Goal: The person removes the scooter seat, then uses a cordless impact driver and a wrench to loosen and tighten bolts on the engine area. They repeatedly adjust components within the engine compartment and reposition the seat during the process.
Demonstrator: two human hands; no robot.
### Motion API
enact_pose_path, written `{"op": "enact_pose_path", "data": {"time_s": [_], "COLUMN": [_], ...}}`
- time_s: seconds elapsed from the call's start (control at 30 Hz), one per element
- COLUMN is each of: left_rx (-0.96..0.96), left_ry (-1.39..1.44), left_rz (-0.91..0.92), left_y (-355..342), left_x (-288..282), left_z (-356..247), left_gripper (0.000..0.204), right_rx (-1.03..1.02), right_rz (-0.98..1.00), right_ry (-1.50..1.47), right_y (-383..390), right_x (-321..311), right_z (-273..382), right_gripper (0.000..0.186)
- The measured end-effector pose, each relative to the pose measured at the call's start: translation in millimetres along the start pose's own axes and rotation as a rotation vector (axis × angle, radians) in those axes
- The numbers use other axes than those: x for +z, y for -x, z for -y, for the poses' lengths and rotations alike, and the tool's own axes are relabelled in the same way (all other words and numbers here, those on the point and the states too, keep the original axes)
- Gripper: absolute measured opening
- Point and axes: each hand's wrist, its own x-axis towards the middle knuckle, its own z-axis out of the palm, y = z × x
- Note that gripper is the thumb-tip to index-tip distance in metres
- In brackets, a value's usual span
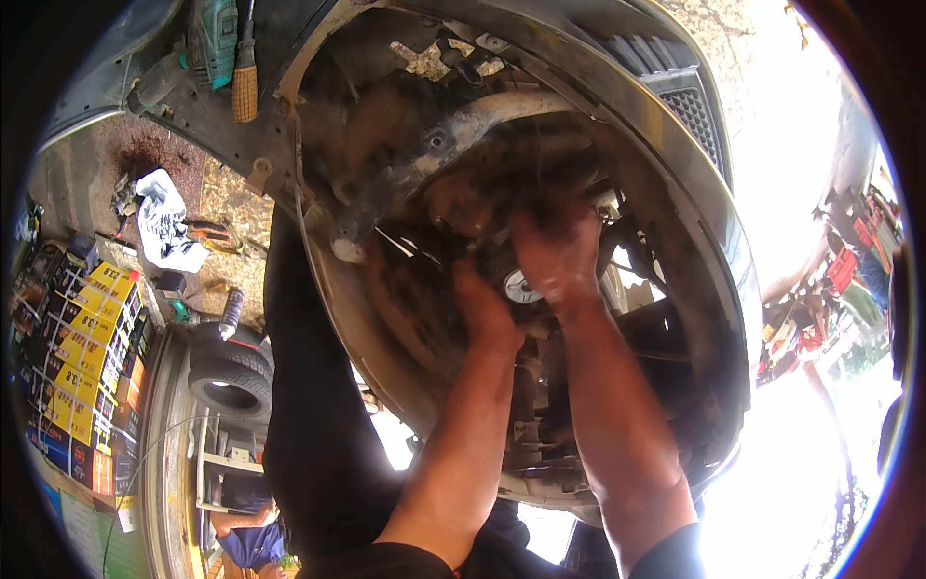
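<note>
Both my hands reach into a vehicle's dark, open underbody cavity (675, 232), edged by curved panels. My right hand (558, 256) is curled and slightly blurred beside a round silver-faced part (523, 286); what its fingers grip is hidden in shadow. My left hand (487, 304) is lower and to the left, close to the same part, with its fingertips lost in the dark. Above them runs a grimy metal arm (434, 145) with a bolt hole. A teal power tool (214, 43) and an orange-handled tool (245, 92) rest on the panel at upper left.
A white cloth (169, 217), a spray can (231, 314), stacked tires (229, 376) and yellow-labeled boxes (82, 357) are at the left. A person in blue (253, 545) is at lower left. Red clutter (841, 275) stands beyond the bodywork at the right.
</note>
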Motion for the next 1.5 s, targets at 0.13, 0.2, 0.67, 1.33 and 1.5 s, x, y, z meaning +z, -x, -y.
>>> {"op": "enact_pose_path", "data": {"time_s": [0.13,0.2,0.67,1.33,1.5], "left_rx": [0.101,0.001,0.102,-0.078,-0.054], "left_ry": [0.014,-0.004,0.177,0.252,0.203], "left_rz": [0.1,-0.011,-0.071,-0.05,-0.129], "left_y": [-9,-13,-3,16,31], "left_x": [-3,-3,11,7,24], "left_z": [7,7,14,2,-15], "left_gripper": [0.056,0.056,0.045,0.03,0.033], "right_rx": [-0.13,-0.074,-0.014,-0.449,-0.191], "right_rz": [-0.069,-0.054,-0.095,0.041,-0.025], "right_ry": [-0.055,-0.048,-0.018,0.364,0.188], "right_y": [4,8,-7,-45,-44], "right_x": [4,4,12,2,10], "right_z": [0,-1,2,-17,-12], "right_gripper": [0.006,0.004,0.015,0.015,0.022]}}
